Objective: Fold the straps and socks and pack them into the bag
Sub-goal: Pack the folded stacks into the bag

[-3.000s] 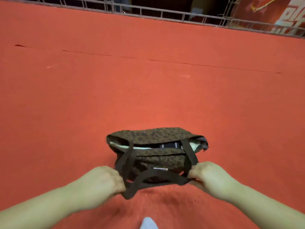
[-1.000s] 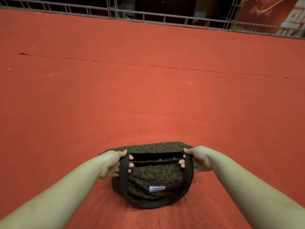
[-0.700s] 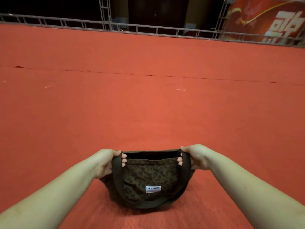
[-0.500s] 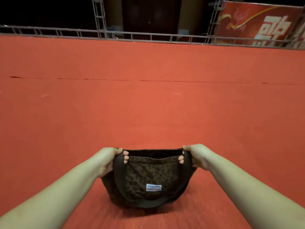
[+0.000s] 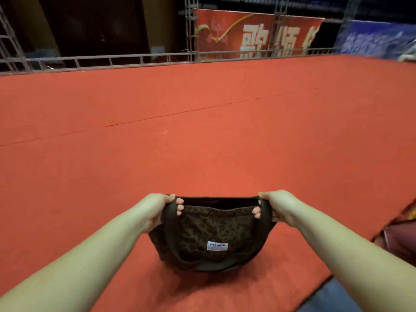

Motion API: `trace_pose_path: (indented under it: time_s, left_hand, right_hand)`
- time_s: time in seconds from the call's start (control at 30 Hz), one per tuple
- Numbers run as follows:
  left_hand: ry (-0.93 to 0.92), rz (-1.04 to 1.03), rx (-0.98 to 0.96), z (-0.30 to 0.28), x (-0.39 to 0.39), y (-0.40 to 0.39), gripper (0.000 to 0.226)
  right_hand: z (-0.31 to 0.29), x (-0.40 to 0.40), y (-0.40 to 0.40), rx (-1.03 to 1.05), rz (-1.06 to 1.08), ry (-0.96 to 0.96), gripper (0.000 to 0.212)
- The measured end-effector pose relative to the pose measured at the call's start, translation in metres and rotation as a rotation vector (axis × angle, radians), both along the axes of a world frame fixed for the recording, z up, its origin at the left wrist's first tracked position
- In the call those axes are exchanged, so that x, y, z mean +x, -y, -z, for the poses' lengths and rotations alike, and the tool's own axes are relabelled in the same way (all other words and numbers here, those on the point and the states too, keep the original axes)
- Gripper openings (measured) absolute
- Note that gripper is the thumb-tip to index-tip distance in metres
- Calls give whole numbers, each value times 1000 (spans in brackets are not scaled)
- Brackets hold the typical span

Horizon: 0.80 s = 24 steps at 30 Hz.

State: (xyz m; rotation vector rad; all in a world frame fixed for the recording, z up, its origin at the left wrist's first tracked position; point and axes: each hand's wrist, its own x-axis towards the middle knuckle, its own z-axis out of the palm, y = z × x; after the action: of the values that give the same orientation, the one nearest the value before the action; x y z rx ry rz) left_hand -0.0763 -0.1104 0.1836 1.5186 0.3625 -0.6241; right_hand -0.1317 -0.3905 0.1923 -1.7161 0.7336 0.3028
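**Leopard-print bag held at both top corners over red carpet**

Red carpet [image 5: 202, 143] fills most of the view, with a thin seam line running across it from left to right.

Left hand [image 5: 155, 210]: grip clamped on the bag's left top corner, thumb over the rim, fingertips [image 5: 179, 207] curled to the inner side. It has the left end of the strap [image 5: 171, 233] bunched in with the fabric.

Bag [image 5: 213, 228]: brown leopard print, sits low centre between the two forearms, upright, mouth pulled flat and taut between the hands. Dark opening shows along the top edge; contents can't be seen. White label [image 5: 217, 246] reading "FASHION" on the near face, lower middle. Dark strap loops down the near side and hangs under the label. Bottom of the bag is at or just off the carpet, can't tell which. Shadow under it on the carpet.

Right hand [image 5: 278, 207]: same hold, mirrored. Grip clamped on the right top corner and the strap end, fingertips curled over the rim.

Far edge: metal railing [image 5: 135, 59] runs along the carpet's back edge. Behind it, right of centre, a red banner [image 5: 254, 34] with pale characters, then a blue banner [image 5: 378, 39] further right.

Lower right: carpet edge, with a dark reddish object [image 5: 400, 239] beyond it, too blurred to identify.
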Motion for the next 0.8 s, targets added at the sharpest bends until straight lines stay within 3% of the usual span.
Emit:
trace_pose_path:
  time_s: [0.4,0.57,0.8]
  left_hand:
    - [-23,558,-73,29,-45,297,38]
    - [-39,774,-113,41,-95,402,37]
    - [-87,922,-115,81,-148,501,38]
  right_hand:
    - [12,-191,204,-18,641,-21,24]
    - [8,-277,255,-9,919,-6,29]
    - [34,-349,300,-39,1117,-26,28]
